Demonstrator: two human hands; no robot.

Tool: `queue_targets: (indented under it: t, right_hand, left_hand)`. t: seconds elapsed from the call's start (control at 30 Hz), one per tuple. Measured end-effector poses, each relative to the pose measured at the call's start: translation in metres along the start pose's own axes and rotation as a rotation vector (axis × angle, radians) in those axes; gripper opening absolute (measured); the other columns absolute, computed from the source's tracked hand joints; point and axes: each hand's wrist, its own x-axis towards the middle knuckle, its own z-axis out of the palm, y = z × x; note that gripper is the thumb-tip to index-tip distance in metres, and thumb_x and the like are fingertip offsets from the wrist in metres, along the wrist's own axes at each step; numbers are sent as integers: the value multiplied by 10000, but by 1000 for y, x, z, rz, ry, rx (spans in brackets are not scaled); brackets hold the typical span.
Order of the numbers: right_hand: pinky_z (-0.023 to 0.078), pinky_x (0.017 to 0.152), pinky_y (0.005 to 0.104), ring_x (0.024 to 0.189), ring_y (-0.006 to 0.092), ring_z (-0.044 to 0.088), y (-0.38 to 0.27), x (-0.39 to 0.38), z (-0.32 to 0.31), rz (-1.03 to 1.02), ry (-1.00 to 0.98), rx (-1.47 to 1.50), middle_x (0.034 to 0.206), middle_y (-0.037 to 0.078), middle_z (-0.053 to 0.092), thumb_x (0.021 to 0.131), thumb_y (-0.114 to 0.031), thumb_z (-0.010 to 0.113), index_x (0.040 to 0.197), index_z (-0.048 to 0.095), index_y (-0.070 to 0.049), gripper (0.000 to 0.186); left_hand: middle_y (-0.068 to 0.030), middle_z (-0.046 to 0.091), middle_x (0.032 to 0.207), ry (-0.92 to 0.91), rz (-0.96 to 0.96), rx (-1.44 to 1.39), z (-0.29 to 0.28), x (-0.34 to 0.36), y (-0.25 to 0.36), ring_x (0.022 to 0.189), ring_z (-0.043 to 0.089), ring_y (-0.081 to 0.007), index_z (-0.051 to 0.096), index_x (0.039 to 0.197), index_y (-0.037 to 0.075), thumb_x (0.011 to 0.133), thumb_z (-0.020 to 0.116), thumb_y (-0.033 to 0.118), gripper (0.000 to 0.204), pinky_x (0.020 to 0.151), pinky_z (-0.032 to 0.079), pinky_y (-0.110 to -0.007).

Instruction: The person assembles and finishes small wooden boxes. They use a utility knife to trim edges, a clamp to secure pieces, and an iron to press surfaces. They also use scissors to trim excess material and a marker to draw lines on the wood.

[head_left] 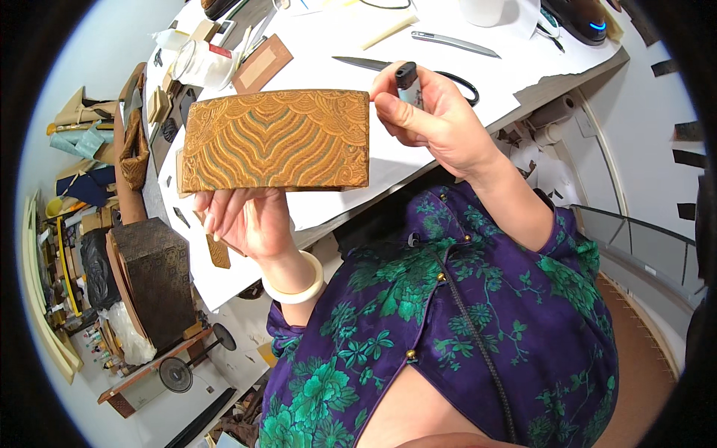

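Note:
My left hand (246, 224), with a white bangle at the wrist, holds a rectangular tan case (273, 140) with an embossed wave pattern from below, its patterned face upward. My right hand (433, 119), just right of the case, is closed on a small lighter (409, 86) with a black top and pale, see-through body. Behind my right hand lie black-handled scissors (355, 62) on the white table surface (508, 82). A small patterned offcut (219, 250) lies below the case at the table's edge, beside my left fingers.
A grey blade tool (453, 43), a tan board (261, 63) and a white jar (205, 69) lie farther back on the table. A dark mouse (579, 22) sits at back right. At left stand a dark patterned box (153, 284) and stacked materials (82, 142).

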Motion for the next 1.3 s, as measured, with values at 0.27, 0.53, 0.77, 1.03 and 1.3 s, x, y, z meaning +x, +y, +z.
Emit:
queue_targets:
  t: [0.27,0.53,0.77,1.03,1.3]
  right_hand:
    - [245,459,234,482,61,305,-4,-26,33,303,75,34,580,-2,445,1084,-526,348,740,549,-46,624]
    - [221,451,228,477,58,273,1,-25,48,365,191,199,584,-9,409,1086,-414,380,743,528,-47,524]
    - [208,448,228,464,62,253,0,-18,47,399,214,208,555,-19,369,1083,-412,369,727,506,-56,522]
    - [183,424,232,439,67,246,5,-16,44,449,176,283,515,-39,330,1069,-448,378,657,482,-82,561]
    - [199,413,258,429,75,244,10,-8,35,402,207,316,521,-29,361,1046,-426,380,677,503,-67,530]
  left_hand:
    - [-84,623,616,33,33,-28,4,7,-5,491,635,-130,620,748,-9,954,560,29,218,471,555,-214]
    - [-111,657,733,-77,56,208,11,8,-14,495,604,-133,614,866,-68,982,508,72,210,464,528,-189]
    - [-82,678,762,-172,107,459,15,2,-25,520,614,-93,615,922,-64,925,578,6,79,435,494,-147]
    - [-102,678,795,-227,161,613,17,-5,-37,537,588,-94,627,966,-65,967,576,124,195,477,467,-158]
    - [-104,680,892,-265,238,780,15,-15,-60,562,551,-98,613,1074,-58,1044,508,244,321,506,431,-183]
